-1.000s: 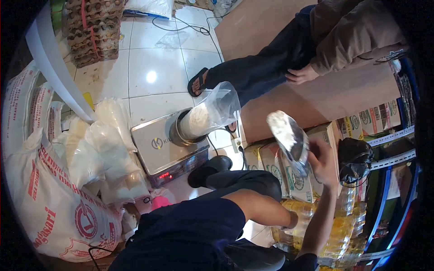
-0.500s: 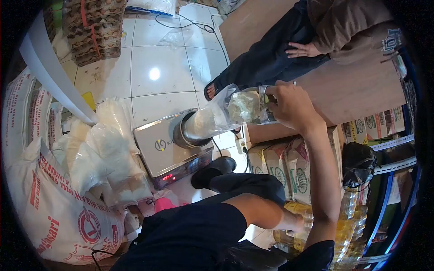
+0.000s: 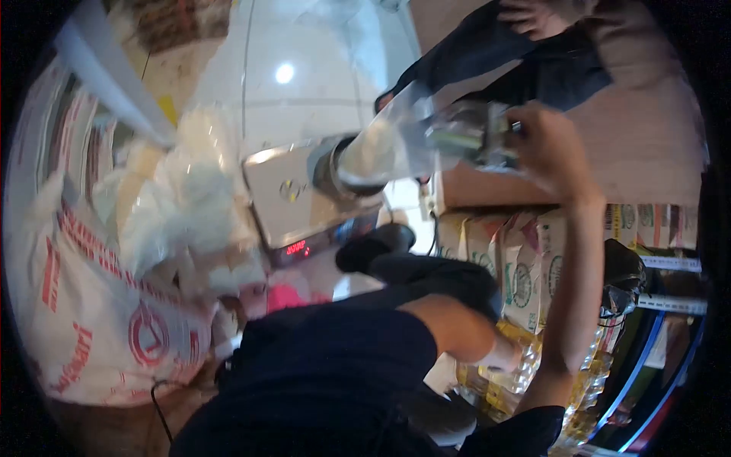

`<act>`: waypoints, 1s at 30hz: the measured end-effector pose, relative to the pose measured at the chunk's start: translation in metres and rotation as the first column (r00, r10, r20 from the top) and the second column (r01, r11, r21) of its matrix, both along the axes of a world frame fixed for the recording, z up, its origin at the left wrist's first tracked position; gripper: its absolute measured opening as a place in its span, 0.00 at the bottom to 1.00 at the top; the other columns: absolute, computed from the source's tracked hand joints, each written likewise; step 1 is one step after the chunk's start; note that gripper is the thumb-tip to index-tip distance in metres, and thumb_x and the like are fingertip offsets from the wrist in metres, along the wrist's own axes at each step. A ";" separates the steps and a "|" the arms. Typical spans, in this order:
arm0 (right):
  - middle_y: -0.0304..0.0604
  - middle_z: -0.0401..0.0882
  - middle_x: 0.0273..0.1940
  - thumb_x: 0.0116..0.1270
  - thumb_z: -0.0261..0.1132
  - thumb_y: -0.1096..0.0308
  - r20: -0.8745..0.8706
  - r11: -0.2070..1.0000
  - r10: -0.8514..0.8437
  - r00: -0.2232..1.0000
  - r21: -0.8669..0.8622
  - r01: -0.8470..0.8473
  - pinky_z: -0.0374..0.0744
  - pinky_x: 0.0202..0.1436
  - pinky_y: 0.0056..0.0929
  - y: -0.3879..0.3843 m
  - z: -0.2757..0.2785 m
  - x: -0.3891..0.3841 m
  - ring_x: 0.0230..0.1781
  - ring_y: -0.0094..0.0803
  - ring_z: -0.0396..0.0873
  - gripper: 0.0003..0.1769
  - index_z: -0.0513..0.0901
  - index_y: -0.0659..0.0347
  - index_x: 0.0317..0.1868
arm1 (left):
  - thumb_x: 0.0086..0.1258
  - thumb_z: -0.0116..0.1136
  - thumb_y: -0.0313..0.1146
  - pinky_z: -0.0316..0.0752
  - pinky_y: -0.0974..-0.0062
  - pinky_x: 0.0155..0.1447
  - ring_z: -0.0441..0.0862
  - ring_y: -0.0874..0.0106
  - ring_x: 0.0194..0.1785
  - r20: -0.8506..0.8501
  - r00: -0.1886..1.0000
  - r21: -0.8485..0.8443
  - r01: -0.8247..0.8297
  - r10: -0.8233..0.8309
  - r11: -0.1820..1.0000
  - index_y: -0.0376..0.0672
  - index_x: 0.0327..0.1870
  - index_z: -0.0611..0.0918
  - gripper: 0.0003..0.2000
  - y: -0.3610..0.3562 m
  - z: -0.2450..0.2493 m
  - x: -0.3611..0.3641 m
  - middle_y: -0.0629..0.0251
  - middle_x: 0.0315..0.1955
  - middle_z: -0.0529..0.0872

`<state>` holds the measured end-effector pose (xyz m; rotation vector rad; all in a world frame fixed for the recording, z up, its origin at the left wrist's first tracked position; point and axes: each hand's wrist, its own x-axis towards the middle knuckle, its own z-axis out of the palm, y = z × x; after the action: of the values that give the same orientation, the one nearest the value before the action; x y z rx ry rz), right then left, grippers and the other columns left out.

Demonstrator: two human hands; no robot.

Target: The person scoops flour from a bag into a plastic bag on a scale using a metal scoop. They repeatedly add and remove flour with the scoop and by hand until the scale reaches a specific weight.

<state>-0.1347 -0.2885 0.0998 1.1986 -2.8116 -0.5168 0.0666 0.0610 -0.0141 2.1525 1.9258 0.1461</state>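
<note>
My right hand (image 3: pixel 550 145) is closed around the handle of a clear plastic jug (image 3: pixel 461 133), tipped on its side. Its mouth is at the opening of a clear plastic bag (image 3: pixel 415 114) with white powder (image 3: pixel 375 154) inside. The bag leans in a round metal container (image 3: pixel 329 171), which rests on a digital scale (image 3: pixel 278 202) with red digits lit. My left arm seems to cross my lap. At its end, my left hand (image 3: pixel 506 356) is blurred near the yellow oil bottles (image 3: pixel 525 369), its fingers not discernible.
Filled clear bags (image 3: pixel 190 190) and a large printed sack (image 3: pixel 114 305) stand left of the scale. A seated person's hand (image 3: pixel 531 17) shows at the top right. Paper packages (image 3: pixel 521 266) and a black bag (image 3: pixel 624 274) are at the right. Egg trays (image 3: pixel 183 23) stack at top left.
The view has shifted, blurring the picture, and the scale and bags sit further right in it. The jug remains at the bag's mouth. The other person's hand has lifted off their leg.
</note>
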 end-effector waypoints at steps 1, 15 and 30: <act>0.56 0.80 0.36 0.57 0.64 0.72 0.032 1.000 -0.027 0.999 0.008 0.027 0.77 0.45 0.43 -0.001 0.002 0.002 0.37 0.51 0.81 0.12 0.85 0.61 0.42 | 0.60 0.63 0.51 0.75 0.59 0.50 0.80 0.60 0.46 0.024 1.000 0.015 -0.011 0.011 1.000 0.38 0.44 0.84 0.22 -0.005 -0.001 -0.002 0.57 0.40 0.86; 0.50 0.84 0.41 0.64 0.59 0.76 0.253 0.901 -0.152 0.955 -0.362 0.239 0.77 0.49 0.28 0.075 0.021 0.013 0.43 0.32 0.83 0.13 0.80 0.70 0.48 | 0.60 0.63 0.50 0.75 0.58 0.51 0.80 0.60 0.47 0.061 0.997 -0.011 -0.041 0.041 0.999 0.39 0.45 0.85 0.22 -0.019 -0.018 0.006 0.57 0.42 0.86; 0.51 0.82 0.39 0.60 0.61 0.80 0.215 0.832 -0.111 0.970 -0.514 0.209 0.77 0.45 0.27 0.117 0.011 0.036 0.39 0.29 0.82 0.14 0.79 0.71 0.48 | 0.60 0.63 0.50 0.75 0.58 0.53 0.80 0.60 0.50 -0.023 1.000 -0.016 0.007 -0.007 1.000 0.39 0.45 0.85 0.22 -0.039 -0.012 0.019 0.57 0.43 0.86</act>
<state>-0.0987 -0.1715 0.1104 0.9270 -2.9073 0.3853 0.0856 0.0217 -0.0264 2.1596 1.9247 0.1045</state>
